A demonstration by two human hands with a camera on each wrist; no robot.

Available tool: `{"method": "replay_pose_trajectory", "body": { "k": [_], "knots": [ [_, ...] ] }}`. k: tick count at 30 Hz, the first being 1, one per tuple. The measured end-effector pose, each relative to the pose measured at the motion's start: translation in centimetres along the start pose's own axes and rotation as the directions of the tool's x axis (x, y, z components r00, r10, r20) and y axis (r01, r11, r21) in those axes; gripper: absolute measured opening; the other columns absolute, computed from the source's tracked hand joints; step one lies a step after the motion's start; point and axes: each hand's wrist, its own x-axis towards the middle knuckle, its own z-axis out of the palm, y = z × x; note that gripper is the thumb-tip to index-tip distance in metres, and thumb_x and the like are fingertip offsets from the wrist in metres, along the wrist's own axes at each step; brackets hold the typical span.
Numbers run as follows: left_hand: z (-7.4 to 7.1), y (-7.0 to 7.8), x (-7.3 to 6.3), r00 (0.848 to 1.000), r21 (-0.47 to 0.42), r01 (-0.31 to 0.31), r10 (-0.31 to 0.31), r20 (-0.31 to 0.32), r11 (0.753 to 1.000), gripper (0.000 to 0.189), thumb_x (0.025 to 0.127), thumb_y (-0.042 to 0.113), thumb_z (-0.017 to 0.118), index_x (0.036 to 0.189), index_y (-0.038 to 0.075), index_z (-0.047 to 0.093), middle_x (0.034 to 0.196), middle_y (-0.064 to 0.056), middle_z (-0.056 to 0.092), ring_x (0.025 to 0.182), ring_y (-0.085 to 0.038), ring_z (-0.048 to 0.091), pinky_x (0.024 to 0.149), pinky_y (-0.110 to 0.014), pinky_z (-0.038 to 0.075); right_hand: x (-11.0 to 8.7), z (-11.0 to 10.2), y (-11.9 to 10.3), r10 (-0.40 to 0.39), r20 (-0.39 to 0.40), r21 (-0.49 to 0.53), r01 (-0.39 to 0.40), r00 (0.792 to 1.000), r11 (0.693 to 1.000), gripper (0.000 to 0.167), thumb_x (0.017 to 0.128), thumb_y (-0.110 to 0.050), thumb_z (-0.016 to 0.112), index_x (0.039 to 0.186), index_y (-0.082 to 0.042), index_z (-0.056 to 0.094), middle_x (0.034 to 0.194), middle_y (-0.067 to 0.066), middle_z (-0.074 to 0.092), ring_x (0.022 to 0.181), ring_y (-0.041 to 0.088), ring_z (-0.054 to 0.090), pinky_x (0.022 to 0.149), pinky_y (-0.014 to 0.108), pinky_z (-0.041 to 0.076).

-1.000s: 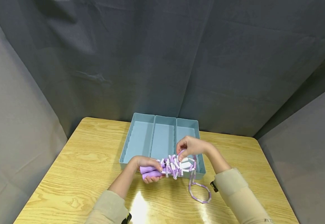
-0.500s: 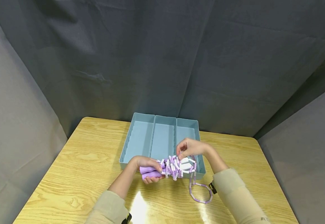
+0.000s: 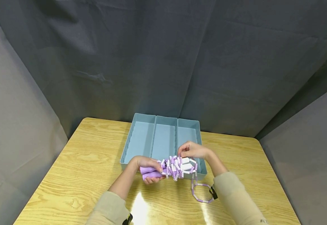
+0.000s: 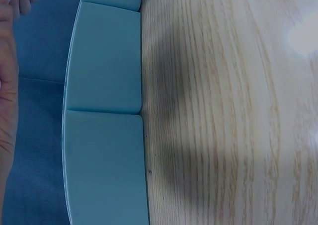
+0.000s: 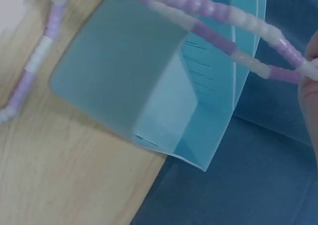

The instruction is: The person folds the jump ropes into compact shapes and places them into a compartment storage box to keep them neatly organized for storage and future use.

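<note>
Bins, three in blue-grey, are standing side by side, the left bin and middle one showing their pale floors, while the right bin is lying partly behind the right hand. A rope of purple and white beads is being held above the near ends of the middle and right bins, its coils bunching around its two handles. The left hand is gripping the purple ends of these, fingers and thumb wrapping round them; the right hand's fingers are pinching a strand at the top of the coils. White ends are pointing rightward, and a loop is hanging in front of the right bin; whether it is touching the desk, I cannot tell.

The right wrist camera is showing what the head view is not: ridges on a bin's inner wall, and two strands running to the hand. The left wrist one is showing the outer front walls meeting at seams, with the hand being cut off at the edge.

Light is glaring off the wood-grain desk. A dark curtain is hanging behind, and paler cloth is flanking both sides.
</note>
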Motion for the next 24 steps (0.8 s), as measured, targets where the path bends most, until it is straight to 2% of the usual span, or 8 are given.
{"method": "replay_pose_trajectory", "body": {
  "k": [5,8,13,16,20,24],
  "knots": [
    [-0.1,0.0,-0.1,1.0,-0.004,-0.017,0.017,-0.009,1.0,0.02,0.086,0.024,0.031,0.09,0.008,0.04,0.061,0.002,0.041,0.046,-0.006,0.034,0.042,-0.019,0.029,-0.3,0.6,0.8,0.016,-0.08,-0.007,-0.017,0.997,1.0,0.042,0.091,-0.032,0.053,0.087,0.01,0.058,0.075,-0.009,0.056,0.068,0.003,0.048,0.06,0.02,0.042],
    [-0.1,-0.1,-0.2,1.0,-0.006,-0.024,0.024,-0.016,1.0,0.019,0.086,0.023,0.03,0.09,0.007,0.04,0.061,0.003,0.041,0.046,-0.006,0.035,0.042,-0.019,0.03,-0.4,1.0,1.2,0.036,-0.118,0.014,-0.034,0.992,0.999,0.039,0.093,-0.029,0.05,0.089,0.009,0.058,0.076,-0.008,0.057,0.068,0.004,0.049,0.06,0.019,0.043],
    [-0.3,-0.1,-0.2,0.998,0.013,-0.044,0.044,-0.034,0.999,0.019,0.087,0.022,0.029,0.091,0.007,0.04,0.06,0.003,0.042,0.045,-0.006,0.036,0.041,-0.02,0.031,-0.6,1.7,1.6,0.06,-0.139,0.159,-0.037,0.989,0.987,0.025,0.096,-0.022,0.044,0.089,-0.005,0.061,0.073,-0.008,0.056,0.063,0.001,0.049,0.054,0.016,0.042],
    [-0.3,-0.2,-0.3,0.997,0.02,-0.054,0.055,-0.047,0.998,0.02,0.086,0.023,0.03,0.09,0.007,0.041,0.06,0.003,0.041,0.045,-0.006,0.036,0.041,-0.02,0.031,-0.5,2.2,1.8,0.047,-0.131,0.251,-0.013,0.99,0.968,0.023,0.098,-0.019,0.04,0.088,-0.014,0.06,0.07,-0.009,0.054,0.059,0.0,0.048,0.051,0.015,0.041],
    [-0.3,-0.2,-0.3,0.996,0.013,-0.058,0.059,-0.07,0.998,0.02,0.087,0.023,0.031,0.089,0.007,0.042,0.06,0.003,0.042,0.045,-0.006,0.036,0.041,-0.02,0.031,-0.5,3.0,1.2,0.041,-0.154,0.332,0.013,0.987,0.943,0.023,0.098,-0.022,0.04,0.086,-0.016,0.06,0.071,-0.009,0.055,0.06,-0.001,0.05,0.051,0.014,0.043],
    [-0.4,-0.3,-0.4,0.995,0.006,-0.061,0.061,-0.08,0.998,0.021,0.087,0.024,0.031,0.089,0.006,0.041,0.06,0.003,0.042,0.045,-0.006,0.036,0.041,-0.019,0.031,-0.6,3.7,0.3,0.022,-0.193,0.367,0.051,0.981,0.929,0.021,0.097,-0.025,0.043,0.087,-0.016,0.059,0.076,-0.009,0.057,0.065,-0.001,0.053,0.055,0.013,0.046]
  ]
}}
